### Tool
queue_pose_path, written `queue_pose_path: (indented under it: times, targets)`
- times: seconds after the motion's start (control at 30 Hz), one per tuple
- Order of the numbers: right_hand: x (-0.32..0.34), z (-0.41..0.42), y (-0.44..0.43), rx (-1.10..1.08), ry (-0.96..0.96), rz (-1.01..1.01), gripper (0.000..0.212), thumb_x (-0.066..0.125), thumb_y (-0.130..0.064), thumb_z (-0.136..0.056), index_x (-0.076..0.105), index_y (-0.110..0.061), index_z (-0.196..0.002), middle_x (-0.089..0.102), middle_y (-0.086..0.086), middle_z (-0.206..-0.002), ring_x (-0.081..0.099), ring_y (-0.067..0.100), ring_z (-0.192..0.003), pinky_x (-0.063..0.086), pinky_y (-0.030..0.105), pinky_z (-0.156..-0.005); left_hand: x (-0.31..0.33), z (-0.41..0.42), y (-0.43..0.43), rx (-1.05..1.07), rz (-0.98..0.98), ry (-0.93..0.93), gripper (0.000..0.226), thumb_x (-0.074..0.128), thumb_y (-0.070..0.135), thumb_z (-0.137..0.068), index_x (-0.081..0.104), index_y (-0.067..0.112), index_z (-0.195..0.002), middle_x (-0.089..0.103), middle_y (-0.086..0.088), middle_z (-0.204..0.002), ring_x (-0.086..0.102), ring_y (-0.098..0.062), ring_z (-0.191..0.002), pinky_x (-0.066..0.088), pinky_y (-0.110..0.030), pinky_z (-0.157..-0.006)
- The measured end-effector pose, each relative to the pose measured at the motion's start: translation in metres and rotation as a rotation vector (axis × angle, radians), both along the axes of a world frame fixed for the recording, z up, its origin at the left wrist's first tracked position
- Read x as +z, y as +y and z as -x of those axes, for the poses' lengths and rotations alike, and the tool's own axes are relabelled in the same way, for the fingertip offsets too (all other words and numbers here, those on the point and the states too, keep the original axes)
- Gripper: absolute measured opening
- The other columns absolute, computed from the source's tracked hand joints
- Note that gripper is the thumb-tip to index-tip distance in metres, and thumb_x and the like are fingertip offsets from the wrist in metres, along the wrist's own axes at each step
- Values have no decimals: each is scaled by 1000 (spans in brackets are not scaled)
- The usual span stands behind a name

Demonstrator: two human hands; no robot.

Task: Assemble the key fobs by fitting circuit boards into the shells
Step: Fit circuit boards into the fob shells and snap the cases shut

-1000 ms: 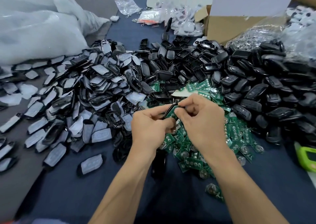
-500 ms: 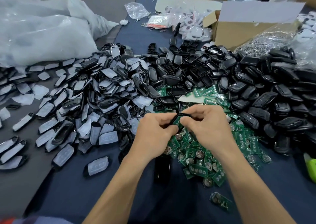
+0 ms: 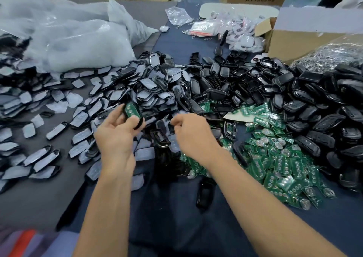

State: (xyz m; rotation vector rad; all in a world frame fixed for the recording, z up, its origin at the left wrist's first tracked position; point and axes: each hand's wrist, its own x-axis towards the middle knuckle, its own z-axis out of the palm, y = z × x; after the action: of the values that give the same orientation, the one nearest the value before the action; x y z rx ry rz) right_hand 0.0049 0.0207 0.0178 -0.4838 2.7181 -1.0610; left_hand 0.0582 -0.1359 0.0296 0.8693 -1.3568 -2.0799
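Shell (image 3: pixel 139 123) with circuit board (image 3: pixel 132 110) seated in it, held up in the left grip (image 3: pixel 115 137) — thumb and fingers curled round the black rim, green face turned toward the camera. Long axis of the shell runs away from the person, leaning slightly left at its far end. Right grip (image 3: pixel 191 133) hangs just to the right of it, apart and not touching; its fingers are curled, but blur hides whether they pinch anything.

Judged from this, the board is in, and the coming move turns on that gap. The right grip is the nearer one to the film-covered pieces (image 3: pixel 149 91) spread beneath and beyond it, and to the heap of loose boards (image 3: pixel 282 164) further right. The left grip need only present the shell with its open face up.

Surface: bench (image 3: pixel 176 227) under dark cloth, with a lone black shell (image 3: pixel 205 195) lying on it near the person. Room is tight — empty black shells (image 3: pixel 275 84) bank up at far right, with plastic bags (image 3: pixel 78 40) and a cardboard box (image 3: pixel 306 38) behind.
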Motion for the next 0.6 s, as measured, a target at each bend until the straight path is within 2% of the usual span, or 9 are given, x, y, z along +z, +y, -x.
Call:
queue_pose_path:
  times: [0.1, 0.2, 0.3, 0.37, 0.47, 0.6]
  targets:
    - [-3, 7, -27, 35, -12, -6, 32, 53, -5, -97, 74, -18, -117, 76, 9, -105, 66, 29, -103, 58, 43, -84, 3, -10, -20, 14, 7, 14, 30, 63, -14, -94, 63, 9, -113, 77, 1, -85, 75, -17, -79, 62, -25, -72]
    - [-8, 14, -47, -7, -68, 34, 32, 52, -7, -99, 72, -19, -121, 76, 7, -105, 67, 30, -103, 60, 44, -81, 0, -19, -34, -2, -4, 4, 26, 56, -14, -98, 53, 4, -116, 74, -8, -99, 74, -23, -88, 63, -29, -73]
    - [-8, 23, -60, -24, -44, 46, 23, 57, -21, -102, 71, -21, -120, 75, 4, -103, 66, 29, -106, 58, 42, -83, -5, -27, -44, -4, -4, -16, 30, 54, -15, -98, 52, 6, -120, 71, -14, -103, 77, -23, -88, 63, -31, -72]
    - [-8, 29, -65, 5, 24, 15, 24, 60, -14, -99, 72, -21, -118, 74, 3, -102, 62, 28, -113, 56, 41, -86, -7, -30, -48, 3, -4, -27, 32, 55, -17, -96, 56, 11, -113, 71, -17, -103, 79, -22, -85, 63, -30, -70]
    - [-10, 32, -72, 150, 153, -125, 48, 56, 6, -96, 66, -18, -136, 65, 7, -120, 53, 27, -124, 51, 38, -95, -11, -33, -53, 7, -2, -30, 36, 57, -17, -94, 58, 16, -108, 74, -17, -99, 79, -22, -79, 63, -28, -67]
    - [-10, 34, -79, 253, 199, -192, 43, 62, -9, -99, 63, -18, -141, 53, 5, -126, 51, 28, -119, 45, 35, -86, -13, -31, -54, -43, 27, -32, 36, 60, -17, -93, 59, 14, -111, 78, -7, -84, 78, -21, -78, 62, -29, -67]
